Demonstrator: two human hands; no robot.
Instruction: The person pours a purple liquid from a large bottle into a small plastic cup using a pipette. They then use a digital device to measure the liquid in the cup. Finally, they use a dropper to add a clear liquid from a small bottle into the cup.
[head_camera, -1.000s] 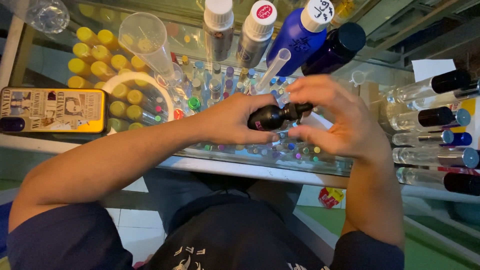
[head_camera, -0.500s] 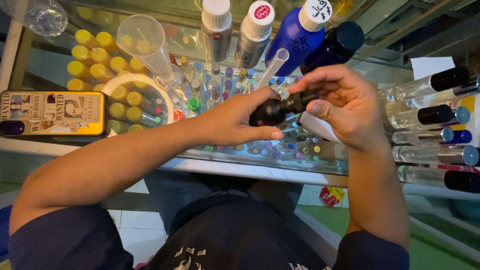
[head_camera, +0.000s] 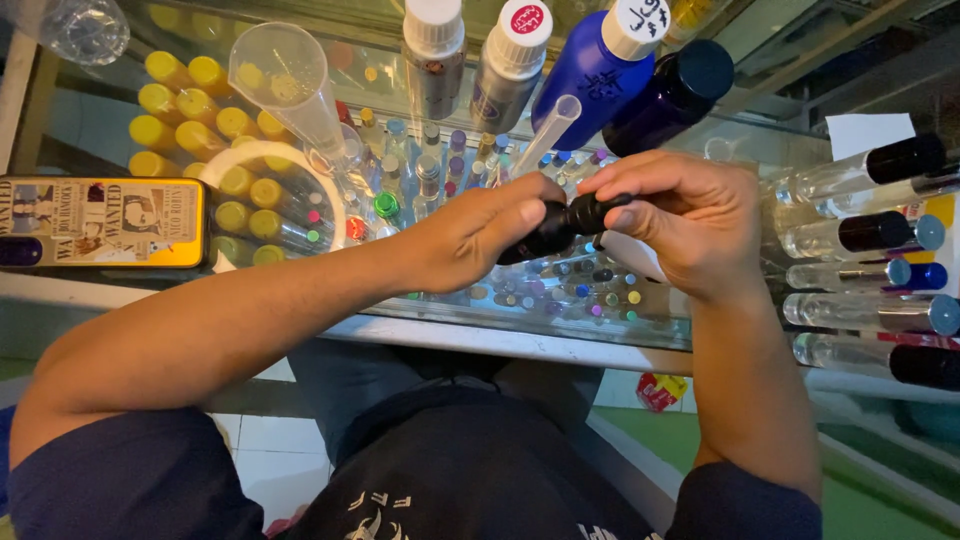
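Note:
My left hand (head_camera: 478, 235) and my right hand (head_camera: 690, 215) meet over a glass counter, both gripping a small black bottle (head_camera: 556, 227) that lies nearly level between them. The left fingers wrap its body. The right fingertips pinch its black cap end. Under the hands, beneath the glass, lie many tiny vials with coloured caps (head_camera: 590, 290).
Behind the hands stand two grey bottles (head_camera: 432, 55), a blue bottle with a white cap (head_camera: 598, 70), a dark blue bottle (head_camera: 672, 95) and a clear funnel (head_camera: 285, 85). Yellow-capped vials (head_camera: 190, 110) and a yellow phone (head_camera: 100, 222) lie left. Clear spray bottles (head_camera: 865, 235) lie right.
The black bottle has risen slightly and tilted toward level. My right fingers have shifted along it to its cap end, and both hands sit a little higher over the glass.

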